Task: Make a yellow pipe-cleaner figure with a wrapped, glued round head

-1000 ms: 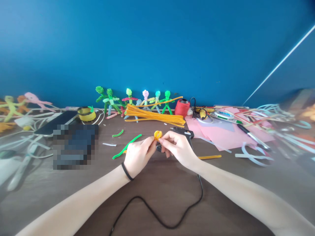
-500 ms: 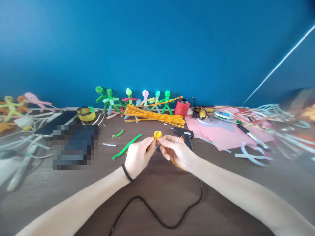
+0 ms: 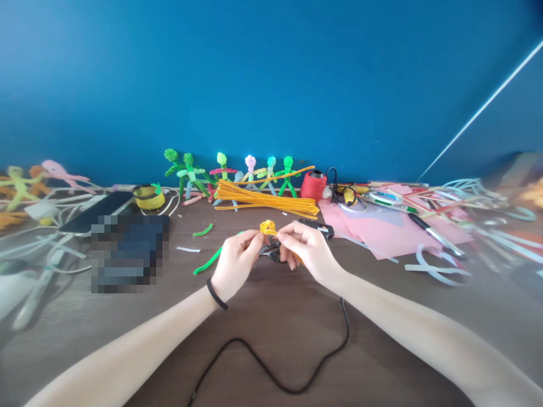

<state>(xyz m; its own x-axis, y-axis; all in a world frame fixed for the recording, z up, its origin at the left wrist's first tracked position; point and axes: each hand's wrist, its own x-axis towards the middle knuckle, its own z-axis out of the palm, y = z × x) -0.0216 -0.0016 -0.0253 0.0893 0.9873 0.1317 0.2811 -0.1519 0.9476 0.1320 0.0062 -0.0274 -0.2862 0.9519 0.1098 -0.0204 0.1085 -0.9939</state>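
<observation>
A small yellow coil of pipe cleaner (image 3: 267,227) is held up between my two hands. My left hand (image 3: 236,261), with a black band at the wrist, pinches the coil's left side. My right hand (image 3: 311,249) is closed on the strand running off the coil's right side. Beneath the fingers lies a pair of scissors (image 3: 271,252), partly hidden. Just behind my right hand is a black glue gun (image 3: 319,226), largely covered by it. A green pipe cleaner piece (image 3: 207,264) rests left of my left hand, with a shorter one (image 3: 202,230) beyond.
A bundle of orange pipe cleaners (image 3: 263,196) lies before several pipe cleaner figures (image 3: 288,175) at the blue wall. Left are a phone (image 3: 99,212), white cables and a yellow tape roll (image 3: 148,198). Right are pink paper (image 3: 373,237) and a marker (image 3: 436,236). A black cord (image 3: 292,391) crosses the front.
My hands have moved slightly apart, and the coil has turned and shifted a little up and left. A strand now shows between coil and right fingers; more of the scissors is visible.
</observation>
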